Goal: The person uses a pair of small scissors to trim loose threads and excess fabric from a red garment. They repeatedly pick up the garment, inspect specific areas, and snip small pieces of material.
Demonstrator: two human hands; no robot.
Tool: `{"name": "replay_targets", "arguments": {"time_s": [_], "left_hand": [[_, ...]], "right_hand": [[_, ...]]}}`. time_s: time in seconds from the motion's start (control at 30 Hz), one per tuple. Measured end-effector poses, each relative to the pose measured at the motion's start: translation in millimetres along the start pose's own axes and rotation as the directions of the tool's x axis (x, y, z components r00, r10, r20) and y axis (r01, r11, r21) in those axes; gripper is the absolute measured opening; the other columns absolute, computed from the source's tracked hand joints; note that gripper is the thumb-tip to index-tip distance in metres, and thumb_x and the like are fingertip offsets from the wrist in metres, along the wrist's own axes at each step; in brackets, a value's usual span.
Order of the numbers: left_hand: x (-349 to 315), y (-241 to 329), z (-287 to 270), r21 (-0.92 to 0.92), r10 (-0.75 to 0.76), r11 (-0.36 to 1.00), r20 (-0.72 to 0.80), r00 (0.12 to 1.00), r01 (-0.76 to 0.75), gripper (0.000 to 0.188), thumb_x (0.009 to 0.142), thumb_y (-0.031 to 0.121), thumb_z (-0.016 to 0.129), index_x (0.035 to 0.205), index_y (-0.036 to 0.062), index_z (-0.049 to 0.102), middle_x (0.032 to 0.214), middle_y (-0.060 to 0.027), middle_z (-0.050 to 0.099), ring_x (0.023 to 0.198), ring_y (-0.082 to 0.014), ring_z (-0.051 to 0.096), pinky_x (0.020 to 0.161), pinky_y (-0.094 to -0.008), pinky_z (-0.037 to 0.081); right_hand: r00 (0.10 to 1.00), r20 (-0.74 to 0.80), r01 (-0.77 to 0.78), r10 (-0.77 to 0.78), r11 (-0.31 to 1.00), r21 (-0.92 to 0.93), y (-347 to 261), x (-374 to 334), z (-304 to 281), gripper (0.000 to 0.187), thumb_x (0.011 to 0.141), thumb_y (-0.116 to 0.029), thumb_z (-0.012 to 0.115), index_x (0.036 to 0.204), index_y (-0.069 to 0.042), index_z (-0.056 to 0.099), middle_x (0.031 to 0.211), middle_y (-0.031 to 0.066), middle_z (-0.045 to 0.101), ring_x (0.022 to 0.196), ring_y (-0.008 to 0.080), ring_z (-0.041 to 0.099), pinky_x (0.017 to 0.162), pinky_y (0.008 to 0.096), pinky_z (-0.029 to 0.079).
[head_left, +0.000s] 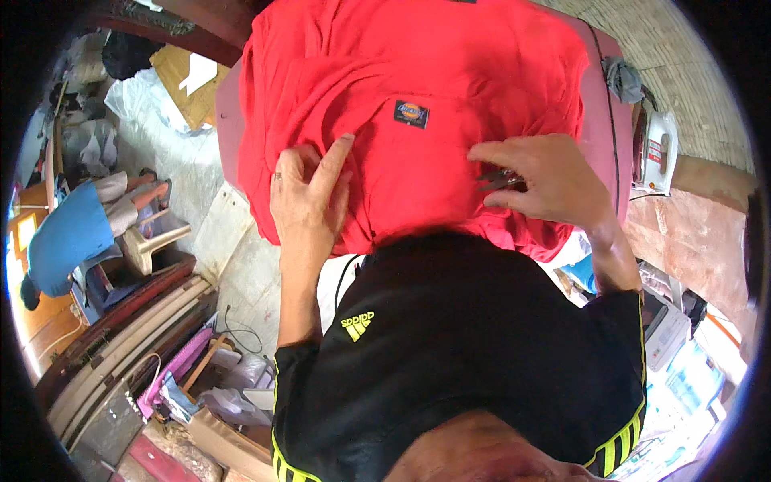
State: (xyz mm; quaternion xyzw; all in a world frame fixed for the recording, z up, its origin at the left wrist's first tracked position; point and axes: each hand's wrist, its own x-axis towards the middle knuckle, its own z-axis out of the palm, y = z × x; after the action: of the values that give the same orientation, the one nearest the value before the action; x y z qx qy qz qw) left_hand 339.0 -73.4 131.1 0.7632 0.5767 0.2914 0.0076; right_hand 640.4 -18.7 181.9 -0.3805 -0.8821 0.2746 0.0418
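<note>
A red garment [418, 169] lies spread and loosely creased before me, with a small dark woven label [411, 114] near its middle. On its left part rests my left hand [312, 189], its index finger stretched out, the others bent, and nothing visible in it. My right hand [546, 177] is over the right part of the cloth, closed around a small dark metal tool that looks like thread snips [499, 180]. The tool is partly covered by the fingers, so its full shape is hidden.
The garment covers most of a pink-topped table [606, 104]. A white iron [660, 153] stands to the right, near a grey rag [622, 79]. At the left, another person in a blue shirt [76, 233] is by a wooden stool [148, 241]. Stacked boards [120, 353] lie lower left.
</note>
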Motion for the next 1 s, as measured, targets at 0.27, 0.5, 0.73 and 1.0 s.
{"name": "replay_targets", "arguments": {"time_s": [0.27, 0.5, 0.73, 1.0], "left_hand": [[5.8, -27.6, -17.0, -0.073, -0.022, 0.997, 0.089, 0.996, 0.029, 0.019, 0.078, 0.005, 0.072, 0.095, 0.0050, 0.063, 0.095, -0.0115, 0.056, 0.077, -0.0334, 0.058, 0.069, -0.0411, 0.049], [25.7, -22.5, -11.3, 0.040, -0.011, 0.999, 0.089, 0.996, 0.007, 0.027, 0.074, -0.005, 0.066, 0.100, 0.0030, 0.067, 0.087, -0.0133, 0.057, 0.078, -0.0308, 0.060, 0.072, -0.0386, 0.049], [61.3, -44.1, -103.6, -0.368, 0.126, 0.905, 0.710, 0.693, 0.212, 0.026, 0.073, -0.001, 0.073, 0.098, 0.0028, 0.072, 0.087, -0.0137, 0.069, 0.070, -0.0223, 0.067, 0.062, -0.0321, 0.050], [212.8, -8.7, 62.8, -0.467, 0.427, 0.815, 0.083, 0.901, -0.343, 0.030, 0.084, 0.018, 0.074, 0.106, -0.0012, 0.068, 0.104, -0.0155, 0.066, 0.099, -0.0277, 0.062, 0.084, -0.0358, 0.049]], "right_hand": [[0.998, 0.050, 0.034, -0.037, 0.998, 0.056, 18.7, -11.3, -10.3, 0.026, 0.076, -0.029, 0.073, 0.087, -0.009, 0.062, 0.078, 0.0069, 0.061, 0.079, 0.0294, 0.065, 0.064, 0.0426, 0.050], [0.990, 0.019, 0.141, -0.140, 0.971, -0.192, 20.2, -14.1, 11.3, 0.036, 0.072, -0.040, 0.079, 0.097, -0.016, 0.068, 0.076, 0.0014, 0.063, 0.069, 0.0250, 0.063, 0.056, 0.0391, 0.046], [0.863, 0.465, -0.016, -0.198, 0.909, 0.417, 12.6, -31.5, -81.7, 0.023, 0.080, -0.031, 0.075, 0.093, -0.014, 0.066, 0.075, 0.0040, 0.065, 0.075, 0.0204, 0.066, 0.062, 0.0349, 0.048], [0.812, -0.482, -0.099, 0.330, 0.891, 0.443, 115.8, 62.6, -49.2, 0.015, 0.095, -0.017, 0.059, 0.096, -0.002, 0.061, 0.081, 0.0019, 0.062, 0.073, 0.0076, 0.057, 0.066, 0.0245, 0.045]]}}
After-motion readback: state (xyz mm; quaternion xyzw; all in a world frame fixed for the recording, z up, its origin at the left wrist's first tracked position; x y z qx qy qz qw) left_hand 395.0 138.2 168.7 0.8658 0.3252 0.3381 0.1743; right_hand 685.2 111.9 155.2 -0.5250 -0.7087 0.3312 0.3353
